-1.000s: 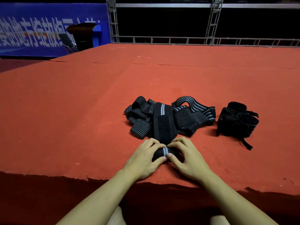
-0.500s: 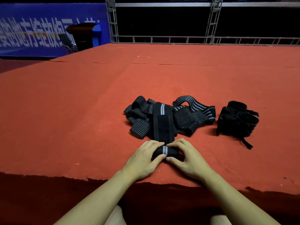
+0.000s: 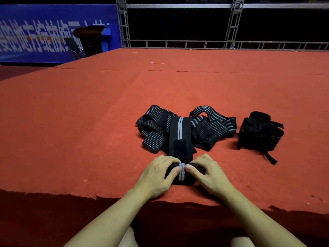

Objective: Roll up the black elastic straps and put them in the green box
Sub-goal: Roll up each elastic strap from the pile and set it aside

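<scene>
Left hand [image 3: 156, 176] and right hand [image 3: 209, 175] both grip the rolled end of a black elastic strap [image 3: 181, 172], thumbs meeting at its grey stripe. The unrolled length runs away from the hands, flat on the red carpet [image 3: 80, 131], into a loose pile of striped straps [image 3: 204, 129]. A separate black bundle [image 3: 258, 132] lies right of the pile, apart from it. Blue banner [image 3: 35, 32] and metal truss [image 3: 231, 24] stand behind.

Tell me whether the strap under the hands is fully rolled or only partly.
Partly rolled. Both hands, left hand and right hand, grip the roll, while the strap's flat tail lies unrolled.
</scene>
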Demonstrator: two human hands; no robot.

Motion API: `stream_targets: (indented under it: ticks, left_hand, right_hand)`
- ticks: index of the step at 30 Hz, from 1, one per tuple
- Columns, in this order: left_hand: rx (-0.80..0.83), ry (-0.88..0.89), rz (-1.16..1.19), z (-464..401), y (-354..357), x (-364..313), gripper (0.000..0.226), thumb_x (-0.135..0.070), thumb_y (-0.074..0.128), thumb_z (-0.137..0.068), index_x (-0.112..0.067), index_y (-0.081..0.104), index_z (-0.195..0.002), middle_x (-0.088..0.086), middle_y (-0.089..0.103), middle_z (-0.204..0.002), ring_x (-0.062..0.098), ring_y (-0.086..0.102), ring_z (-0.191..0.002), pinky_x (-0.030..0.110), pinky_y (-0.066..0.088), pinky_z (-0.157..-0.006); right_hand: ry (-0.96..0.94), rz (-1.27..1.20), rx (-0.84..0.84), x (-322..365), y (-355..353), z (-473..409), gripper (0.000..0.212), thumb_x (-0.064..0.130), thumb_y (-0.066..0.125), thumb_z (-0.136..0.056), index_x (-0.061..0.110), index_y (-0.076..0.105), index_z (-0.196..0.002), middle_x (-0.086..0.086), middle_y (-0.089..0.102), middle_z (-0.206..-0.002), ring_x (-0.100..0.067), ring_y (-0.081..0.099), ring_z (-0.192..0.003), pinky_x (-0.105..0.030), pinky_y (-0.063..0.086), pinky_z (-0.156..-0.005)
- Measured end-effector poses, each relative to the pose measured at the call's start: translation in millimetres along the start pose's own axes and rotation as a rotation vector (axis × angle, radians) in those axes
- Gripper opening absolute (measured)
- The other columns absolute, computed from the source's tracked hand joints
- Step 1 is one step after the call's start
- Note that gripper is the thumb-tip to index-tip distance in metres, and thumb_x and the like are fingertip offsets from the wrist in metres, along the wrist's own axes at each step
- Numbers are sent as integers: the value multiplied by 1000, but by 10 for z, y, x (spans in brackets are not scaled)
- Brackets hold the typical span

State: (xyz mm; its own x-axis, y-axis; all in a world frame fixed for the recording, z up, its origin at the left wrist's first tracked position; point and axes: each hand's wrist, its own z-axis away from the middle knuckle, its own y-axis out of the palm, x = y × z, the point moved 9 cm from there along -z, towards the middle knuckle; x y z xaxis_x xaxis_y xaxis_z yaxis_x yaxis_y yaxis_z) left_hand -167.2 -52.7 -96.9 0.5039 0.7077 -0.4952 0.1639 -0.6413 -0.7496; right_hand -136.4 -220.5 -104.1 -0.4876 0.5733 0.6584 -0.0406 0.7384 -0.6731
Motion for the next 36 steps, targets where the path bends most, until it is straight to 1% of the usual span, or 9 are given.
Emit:
stream_targets:
  ticks: [3, 6, 11, 15, 17, 20, 22, 30, 36]
  left_hand:
    - [5, 3, -4, -7, 17, 15, 29, -47, 47, -102, -29, 64, -116, -16, 62, -106, 3, 51, -99, 30, 45, -94]
    - [-9, 34, -1, -12, -4, -45, 29, -44, 50, -102, -26, 61, -123, -16, 52, -116, 5, 50, -110, 30, 46, -97]
    - [-8, 92, 1, 20, -12, -137, 39, -43, 68, -92, -27, 56, -125, -14, 46, -122, 6, 51, -116, 32, 49, -98]
    - [15, 86, -22, 6, 28, -94, 54, -51, 73, -85, -26, 56, -129, -14, 46, -125, 7, 52, -117, 35, 48, -101]
    - [24, 75, -58, 1, 52, -77, 58, -56, 73, -82, -28, 54, -131, -16, 44, -126, 6, 52, -117, 36, 48, -101]
    - [22, 49, -109, -5, 60, -45, 61, -61, 70, -81, -31, 53, -132, -18, 43, -125, 7, 51, -114, 35, 46, -101]
    - [10, 52, -141, -8, 60, -38, 62, -63, 68, -81, -30, 54, -132, -17, 44, -123, 8, 49, -114, 34, 45, -102]
    - [22, -50, -127, -37, 99, 92, 57, -66, 56, -89, -32, 55, -134, -19, 48, -120, 6, 47, -114, 32, 42, -104]
    - [10, -134, -78, -48, 82, 210, 57, -72, 48, -91, -34, 55, -134, -20, 54, -120, 3, 50, -115, 23, 40, -102]
  right_hand:
    - [-31, 29, -2, 11, 12, -10, 36, 67, 52, -90, 36, 67, -81, 17, 60, -78, -9, 53, -94, -16, 39, -78]
    - [-24, 40, -22, -46, 11, -34, 44, 68, 52, -90, 30, 71, -80, 13, 61, -76, -8, 51, -92, -20, 40, -79]
    - [43, 46, 0, -126, 48, -61, 53, 76, 50, -85, 27, 70, -77, 12, 63, -76, -4, 51, -90, -24, 41, -79]
    - [103, -8, -59, -142, 0, -52, 27, 59, 67, -86, 34, 67, -95, 14, 65, -90, 1, 53, -97, -16, 40, -80]
    - [65, -25, -134, -105, -71, -24, 24, 55, 66, -88, 34, 61, -98, 17, 62, -96, -1, 53, -101, -13, 38, -83]
    - [-65, 1, -215, 25, -160, 28, 18, 49, 60, -93, 31, 59, -97, 19, 60, -102, -8, 54, -104, -20, 41, -89]
    - [-143, 23, -192, 104, -143, 43, 15, 43, 60, -94, 29, 62, -97, 18, 61, -104, -12, 56, -106, -26, 44, -92]
    - [-181, 75, -72, 97, 2, 8, 34, 48, 69, -90, 27, 65, -116, 21, 60, -120, -6, 54, -120, -27, 44, -103]
    - [-169, 58, -17, 102, 39, -14, 43, 47, 63, -92, 31, 59, -131, 23, 55, -131, -4, 48, -128, -27, 39, -110]
